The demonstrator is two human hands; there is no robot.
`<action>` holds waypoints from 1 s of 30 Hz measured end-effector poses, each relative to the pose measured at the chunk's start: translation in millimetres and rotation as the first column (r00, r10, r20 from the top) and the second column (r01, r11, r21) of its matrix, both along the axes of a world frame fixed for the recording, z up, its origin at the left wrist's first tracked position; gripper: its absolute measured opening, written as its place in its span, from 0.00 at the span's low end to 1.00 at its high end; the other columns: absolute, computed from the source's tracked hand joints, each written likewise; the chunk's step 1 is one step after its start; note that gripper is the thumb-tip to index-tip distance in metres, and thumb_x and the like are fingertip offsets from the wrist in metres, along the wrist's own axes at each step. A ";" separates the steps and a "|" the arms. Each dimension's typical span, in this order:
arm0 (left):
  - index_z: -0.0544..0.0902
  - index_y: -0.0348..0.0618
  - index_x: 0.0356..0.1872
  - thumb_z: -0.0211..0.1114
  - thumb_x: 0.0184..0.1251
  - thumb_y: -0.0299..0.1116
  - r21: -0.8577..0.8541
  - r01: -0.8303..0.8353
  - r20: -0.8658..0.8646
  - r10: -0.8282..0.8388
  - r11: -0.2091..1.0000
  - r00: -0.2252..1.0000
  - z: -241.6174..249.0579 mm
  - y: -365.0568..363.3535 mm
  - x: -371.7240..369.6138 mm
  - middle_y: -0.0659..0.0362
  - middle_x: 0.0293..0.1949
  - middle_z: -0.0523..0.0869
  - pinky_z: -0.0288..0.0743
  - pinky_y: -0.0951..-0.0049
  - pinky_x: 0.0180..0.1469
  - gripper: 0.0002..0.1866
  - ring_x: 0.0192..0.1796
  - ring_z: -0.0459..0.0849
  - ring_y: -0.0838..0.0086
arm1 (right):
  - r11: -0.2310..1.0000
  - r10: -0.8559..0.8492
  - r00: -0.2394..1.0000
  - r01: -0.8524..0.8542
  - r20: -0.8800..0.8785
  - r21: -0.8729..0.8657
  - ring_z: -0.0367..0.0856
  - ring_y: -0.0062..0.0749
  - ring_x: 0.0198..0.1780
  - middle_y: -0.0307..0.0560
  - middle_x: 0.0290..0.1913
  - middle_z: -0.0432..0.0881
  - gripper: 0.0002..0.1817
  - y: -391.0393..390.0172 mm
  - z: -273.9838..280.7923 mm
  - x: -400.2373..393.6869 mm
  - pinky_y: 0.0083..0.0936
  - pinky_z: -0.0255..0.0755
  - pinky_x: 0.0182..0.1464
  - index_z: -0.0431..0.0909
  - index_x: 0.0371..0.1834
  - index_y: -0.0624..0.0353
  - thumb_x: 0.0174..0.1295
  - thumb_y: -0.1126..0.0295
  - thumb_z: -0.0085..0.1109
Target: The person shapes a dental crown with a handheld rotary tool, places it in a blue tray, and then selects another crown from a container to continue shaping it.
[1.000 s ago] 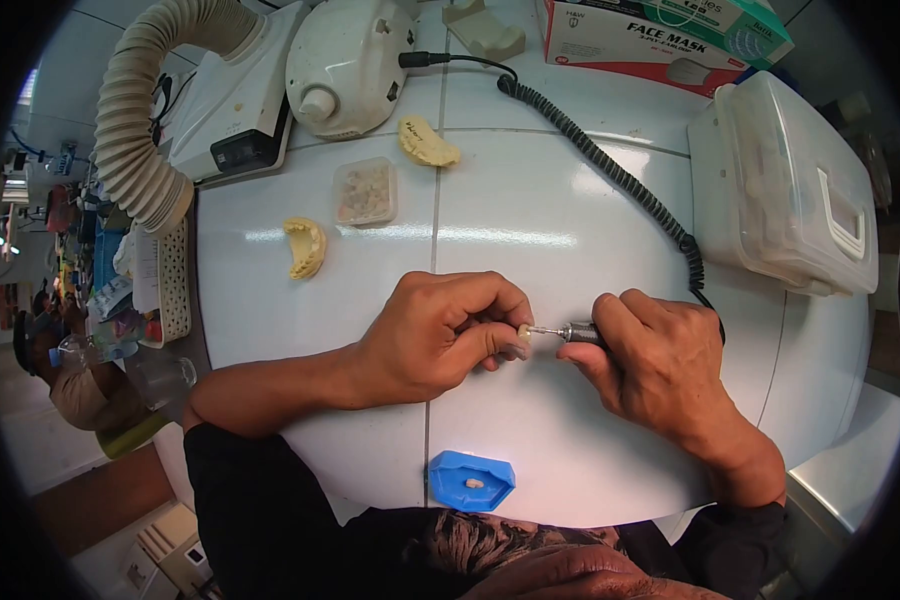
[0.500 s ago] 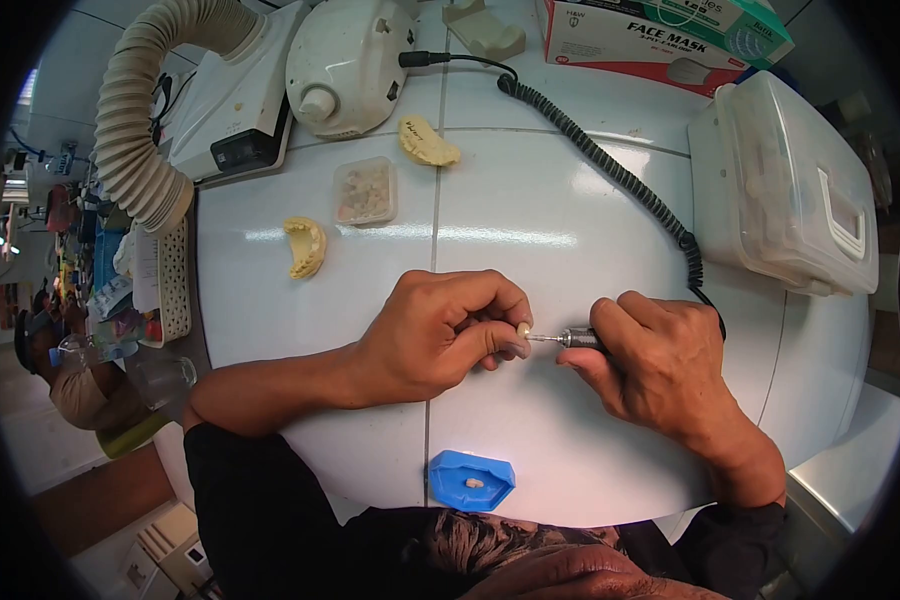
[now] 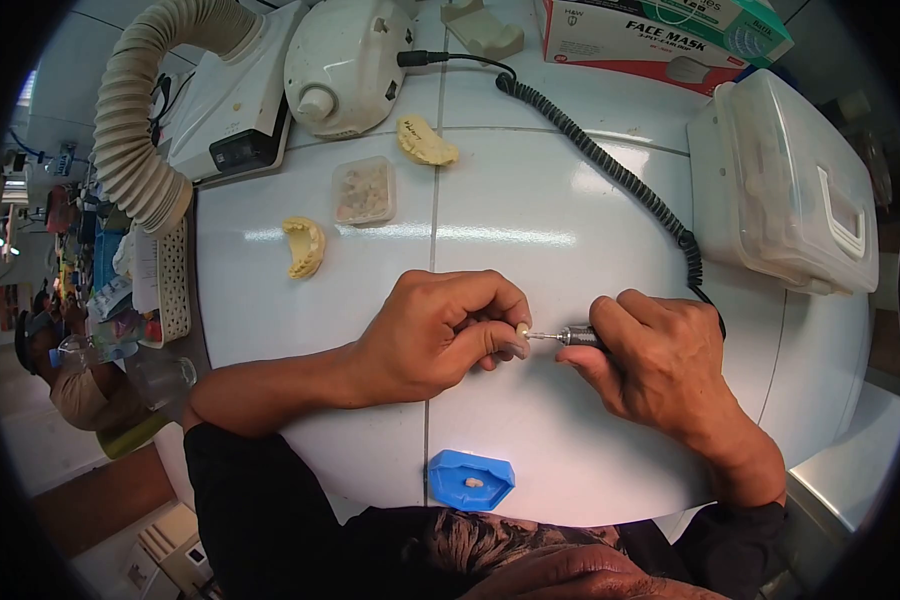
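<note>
Between thumb and forefinger, my left hand pinches a small cream-coloured piece that looks like a dental crown. My right hand is closed around a rotary handpiece, its thin bur pointing left with the tip at the crown. From the handpiece a black coiled cord runs up to a white control unit. Below the hands, a blue tray holds a small pale piece.
Beyond my left hand lie two yellow dental casts and a clear box of small pale pieces. A ribbed hose stands at the left. A lidded plastic case and mask boxes border the right. Another person is at far left.
</note>
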State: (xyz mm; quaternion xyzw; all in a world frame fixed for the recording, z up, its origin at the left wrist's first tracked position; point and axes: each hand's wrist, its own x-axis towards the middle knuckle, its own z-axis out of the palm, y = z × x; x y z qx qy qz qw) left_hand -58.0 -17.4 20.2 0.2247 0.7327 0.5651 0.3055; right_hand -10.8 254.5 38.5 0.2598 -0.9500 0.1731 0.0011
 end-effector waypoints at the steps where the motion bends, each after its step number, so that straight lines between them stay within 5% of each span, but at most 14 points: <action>1: 0.87 0.29 0.48 0.68 0.82 0.17 -0.001 0.005 -0.001 -0.005 1.000 1.000 0.5 0.0 -0.6 0.55 0.39 0.94 0.90 0.77 0.41 0.02 0.40 0.95 0.77 | 1.000 -0.004 1.000 0.004 -0.005 0.004 0.76 0.35 0.17 0.39 0.21 0.72 0.28 -0.1 -0.7 0.2 0.35 0.68 0.21 0.76 0.29 0.52 0.74 0.42 0.74; 30: 0.86 0.30 0.48 0.68 0.83 0.18 0.001 0.008 -0.008 -0.008 1.000 1.000 -0.3 -1.2 -0.1 0.55 0.39 0.95 0.87 0.79 0.39 0.01 0.38 0.94 0.80 | 1.000 0.006 1.000 -0.006 0.003 -0.026 0.77 0.35 0.16 0.39 0.21 0.74 0.28 1.3 -1.9 -0.5 0.35 0.68 0.21 0.76 0.28 0.52 0.74 0.41 0.73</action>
